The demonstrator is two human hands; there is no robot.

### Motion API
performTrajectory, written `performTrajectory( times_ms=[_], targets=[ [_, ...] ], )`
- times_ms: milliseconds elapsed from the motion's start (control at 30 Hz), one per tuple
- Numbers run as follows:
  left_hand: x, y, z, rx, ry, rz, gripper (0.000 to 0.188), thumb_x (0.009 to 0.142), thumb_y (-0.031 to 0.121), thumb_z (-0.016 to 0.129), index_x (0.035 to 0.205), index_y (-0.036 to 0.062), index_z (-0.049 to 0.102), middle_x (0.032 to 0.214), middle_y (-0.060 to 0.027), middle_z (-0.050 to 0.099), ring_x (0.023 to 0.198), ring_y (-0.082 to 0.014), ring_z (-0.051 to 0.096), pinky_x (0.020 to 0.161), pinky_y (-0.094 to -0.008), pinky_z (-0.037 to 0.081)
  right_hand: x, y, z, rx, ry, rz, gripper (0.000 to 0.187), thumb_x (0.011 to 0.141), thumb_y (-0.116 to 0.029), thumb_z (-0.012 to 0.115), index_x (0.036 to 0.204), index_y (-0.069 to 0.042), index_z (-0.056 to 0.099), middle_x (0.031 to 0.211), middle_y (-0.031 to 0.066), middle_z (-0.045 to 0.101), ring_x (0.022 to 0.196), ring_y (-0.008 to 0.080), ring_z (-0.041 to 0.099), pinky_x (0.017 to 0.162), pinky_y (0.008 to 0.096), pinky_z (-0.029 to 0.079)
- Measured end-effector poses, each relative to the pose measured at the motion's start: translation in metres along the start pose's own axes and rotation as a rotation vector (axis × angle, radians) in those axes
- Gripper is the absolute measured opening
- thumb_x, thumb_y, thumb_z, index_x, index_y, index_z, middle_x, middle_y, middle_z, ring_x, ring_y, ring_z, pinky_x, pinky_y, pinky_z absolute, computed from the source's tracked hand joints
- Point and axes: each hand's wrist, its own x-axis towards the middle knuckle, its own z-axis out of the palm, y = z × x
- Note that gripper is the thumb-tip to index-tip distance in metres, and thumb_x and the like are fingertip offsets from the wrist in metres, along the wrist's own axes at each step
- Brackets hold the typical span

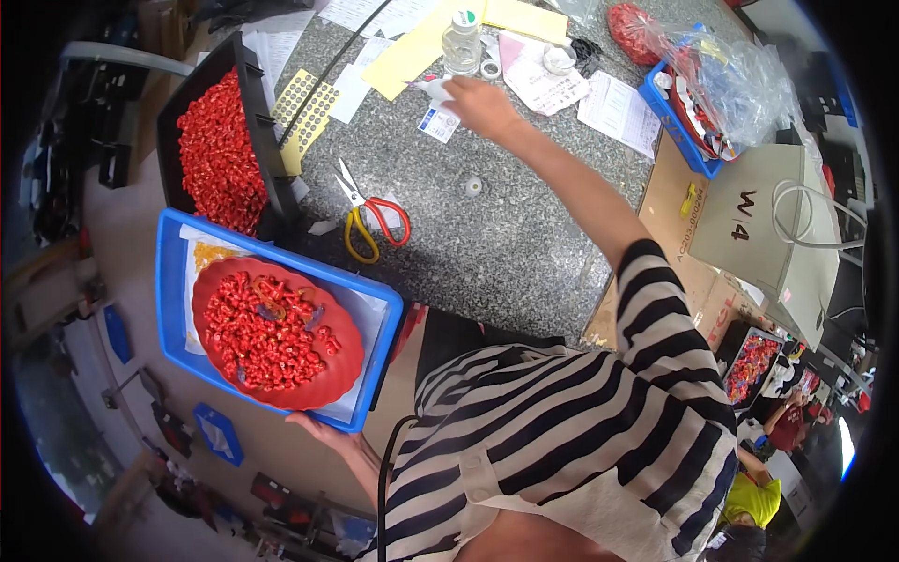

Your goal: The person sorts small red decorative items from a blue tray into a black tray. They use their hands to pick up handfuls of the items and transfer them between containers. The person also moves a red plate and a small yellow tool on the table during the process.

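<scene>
My left hand [330, 436] grips the near edge of a blue plastic tray [281, 255], its fingers partly hidden under the rim. Inside the tray lies a red scalloped dish [348, 361] heaped with small shiny red pieces [253, 337]. My right hand [482, 108] reaches across the speckled grey table [534, 253], closed around a small white object with a thin tip [434, 90]. Just below that object is a blue-and-white label [437, 124]. A clear jar [461, 45] with a white-and-green lid stands beyond my right hand, beside a tape roll [490, 69].
A black bin of red pieces [220, 155] stands at the left, past the tray. Red-and-yellow scissors [367, 217] lie partly spread on the table. Sticker sheets [304, 112], papers [618, 112], a blue basket [684, 131] and a grey box [749, 211] surround the work area.
</scene>
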Motion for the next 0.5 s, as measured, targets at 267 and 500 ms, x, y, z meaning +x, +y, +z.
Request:
performTrajectory(
  times_ms=[267, 500],
  targets=[
    [0.005, -0.004, -0.005, -0.064, 0.041, 0.065, 0.073, 0.088, 0.059, 0.035, 0.141, 0.0110, 0.018, 0.146, -0.0102, 0.018, 0.130, -0.0310, 0.028, 0.105, -0.0475, 0.030, 0.021, -0.015, 0.026, -0.083, -0.077, 0.124, 0.044, 0.074, -0.021, 0.067, 0.111, -0.004, 0.051, 0.100, 0.0126, 0.054, 0.083, 0.0261, 0.062, 0.066, 0.0367, 0.052],
    [0.015, -0.001, -0.004, -0.119, -0.013, 0.059, 0.071, 0.089, 0.057, 0.036, 0.140, 0.0102, 0.021, 0.145, -0.0111, 0.021, 0.128, -0.0313, 0.032, 0.102, -0.0483, 0.034, 0.015, -0.024, 0.024, 0.519, 0.028, 0.099, 0.043, 0.078, -0.018, 0.063, 0.118, -0.007, 0.050, 0.107, 0.0171, 0.055, 0.098, 0.0334, 0.055, 0.084, 0.0389, 0.046]
  ],
)
